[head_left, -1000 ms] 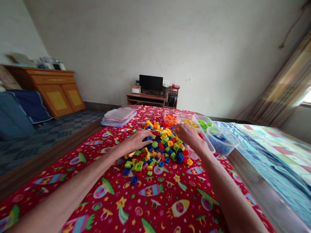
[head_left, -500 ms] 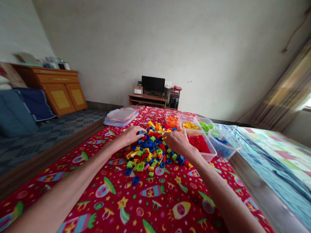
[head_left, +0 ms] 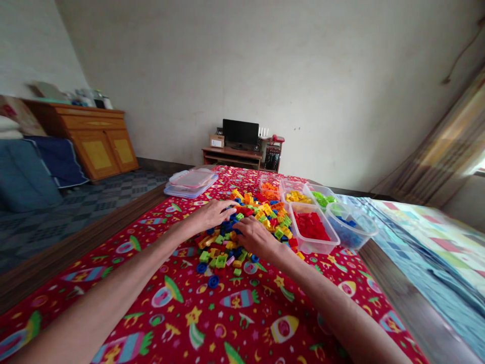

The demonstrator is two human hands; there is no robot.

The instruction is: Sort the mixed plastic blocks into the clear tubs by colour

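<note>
A pile of small plastic bricks [head_left: 261, 215] in red, blue, yellow, green and orange lies on a red patterned cloth [head_left: 235, 313]. My left hand [head_left: 212, 212] rests on the pile's left side, fingers curled down among blue bricks. My right hand [head_left: 255, 236] lies on the pile's near middle, fingers bent onto the bricks; what they pinch is hidden. A clear tub of red bricks [head_left: 312, 228] stands just right of the pile.
Behind and right stand clear tubs of orange [head_left: 268, 186], yellow [head_left: 295, 196], green [head_left: 323, 198] and blue bricks [head_left: 350, 225]. Stacked clear lids [head_left: 191, 182] lie at the back left. The table's wooden edge [head_left: 401, 288] runs along the right, beside a bed.
My right hand has drawn back from the tubs leftward and nearer, onto the pile's middle. My left hand stayed on the pile's left side. The view has shifted slightly.
</note>
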